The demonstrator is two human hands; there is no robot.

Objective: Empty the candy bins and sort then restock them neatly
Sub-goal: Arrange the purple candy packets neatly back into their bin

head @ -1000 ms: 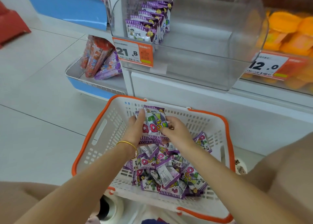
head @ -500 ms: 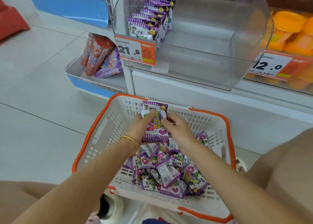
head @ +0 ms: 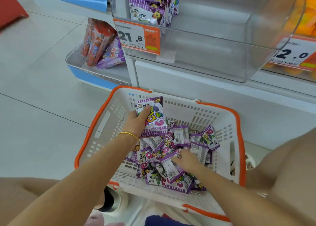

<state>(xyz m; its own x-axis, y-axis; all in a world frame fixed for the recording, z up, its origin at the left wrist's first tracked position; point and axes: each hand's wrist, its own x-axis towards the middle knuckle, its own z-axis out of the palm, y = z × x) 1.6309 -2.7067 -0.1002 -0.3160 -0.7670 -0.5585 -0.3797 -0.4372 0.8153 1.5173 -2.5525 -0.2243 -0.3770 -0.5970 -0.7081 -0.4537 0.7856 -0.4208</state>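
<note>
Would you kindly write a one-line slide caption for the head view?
Left hand holds a stack of purple candy packets while right hand reaches into the basket.

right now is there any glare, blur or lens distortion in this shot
Head view: soft reflections haze the clear bin; wide-angle bending curves the shelf edges; the orange packs at the right edge look blurred; the held packets and the basket stay fairly sharp.

Candy packets (head: 172,160): purple-and-white sachets, piled loosely in a white basket (head: 213,118) with an orange rim, some face up, some showing barcodes. A small stack of packets (head: 154,118) is held upright above the pile. Clear bin (head: 205,43): a single row of packets (head: 150,10) stands upright at its left side.
</note>
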